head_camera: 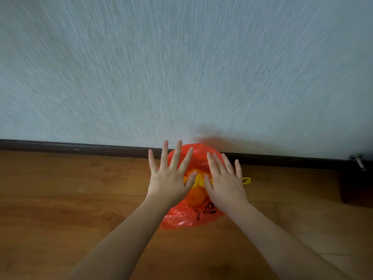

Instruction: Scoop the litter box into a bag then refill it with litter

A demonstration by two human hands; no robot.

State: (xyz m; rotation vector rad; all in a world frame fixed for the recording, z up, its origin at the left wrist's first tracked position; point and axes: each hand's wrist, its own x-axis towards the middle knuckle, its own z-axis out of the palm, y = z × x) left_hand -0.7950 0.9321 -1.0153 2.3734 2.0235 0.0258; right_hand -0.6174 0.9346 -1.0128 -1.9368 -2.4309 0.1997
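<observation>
A red-orange plastic bag (187,217) lies on the wooden floor against the wall, with black print on its near side. Something yellow (198,179) shows at its middle, and a yellow loop (246,180) sticks out to the right. My left hand (169,176) and my right hand (224,182) hover flat above the bag, palms down, fingers spread, holding nothing. I cannot tell whether they touch the plastic. No litter box or scoop is in view.
A pale textured wall (181,67) fills the upper view, with a dark skirting board (80,148) along its foot. A metal door stop (359,160) and a dark object (355,186) sit at the right edge. Wooden floor (60,199) stretches to the left.
</observation>
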